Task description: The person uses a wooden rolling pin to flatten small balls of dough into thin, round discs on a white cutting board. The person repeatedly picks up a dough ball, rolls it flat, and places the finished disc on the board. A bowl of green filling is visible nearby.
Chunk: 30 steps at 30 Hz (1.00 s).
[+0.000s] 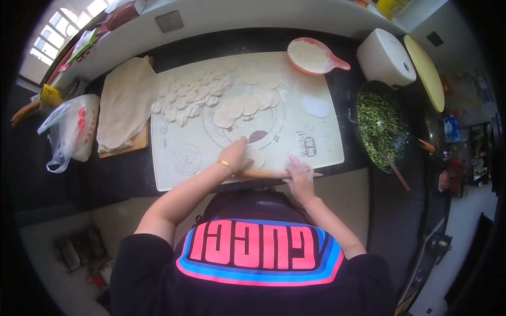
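Dough disc [256, 158] lies between the hands, nearer the left hand [233, 155], on the far side of the crosswise pin [265, 174]. Right hand [300, 179] covers the pin; whether either clamps, I cannot tell.

The location is identified as a kitchen, apparently domestic, by the black countertop [221, 43], on which a printed pastry mat [329, 129] is laid and dough rounds [237, 107] are spread. Flour [308, 54] is contained in a coral bowl [340, 65] with a handle, and chopped greens [377, 124] are held in a dark round vessel [399, 145] alongside chopsticks [398, 174]. A wall socket [168, 21] is fitted behind the counter, and daylight is admitted by a barred window [62, 23].
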Tool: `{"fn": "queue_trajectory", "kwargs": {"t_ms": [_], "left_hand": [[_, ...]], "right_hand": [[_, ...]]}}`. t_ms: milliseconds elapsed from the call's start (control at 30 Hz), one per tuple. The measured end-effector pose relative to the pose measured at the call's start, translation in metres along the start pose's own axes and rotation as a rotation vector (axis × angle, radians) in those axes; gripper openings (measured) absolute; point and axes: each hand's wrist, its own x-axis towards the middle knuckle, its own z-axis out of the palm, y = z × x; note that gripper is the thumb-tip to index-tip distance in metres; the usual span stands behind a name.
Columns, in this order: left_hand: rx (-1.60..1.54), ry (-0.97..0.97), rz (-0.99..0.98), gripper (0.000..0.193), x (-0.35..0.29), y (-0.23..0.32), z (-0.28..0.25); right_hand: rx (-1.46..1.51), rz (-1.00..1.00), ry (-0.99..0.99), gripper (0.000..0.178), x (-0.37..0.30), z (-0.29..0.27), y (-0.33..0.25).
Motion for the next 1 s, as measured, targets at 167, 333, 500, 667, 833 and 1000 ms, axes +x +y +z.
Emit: {"fn": "queue_trajectory", "kwargs": {"t_ms": [167, 333, 500, 667, 833, 1000], "left_hand": [[0.354, 0.505, 0.169, 0.063, -0.049, -0.039, 0.033], [0.230, 0.547, 0.090, 0.057, -0.003, -0.034, 0.025], [-0.131, 0.296, 0.344, 0.039, 0.016, -0.015, 0.025], [-0.130, 0.160, 0.145, 0.043, 0.011, 0.008, 0.017], [-0.036, 0.103, 0.126, 0.017, 0.011, -0.013, 0.014], [-0.441, 0.460, 0.052, 0.013, 0.009, -0.045, -0.012]], "right_hand": [[-0.027, 0.047, -0.090, 0.038, 0.008, 0.004, 0.001], [-0.093, -0.007, -0.020, 0.050, 0.056, -0.004, 0.004], [-0.076, -0.151, -0.067, 0.038, 0.052, 0.007, 0.021], [-0.028, -0.267, 0.030, 0.035, 0.037, 0.002, 0.017], [-0.023, -0.315, 0.037, 0.035, 0.034, 0.001, 0.020], [0.016, -0.310, -0.009, 0.039, 0.035, 0.007, 0.019]]}}
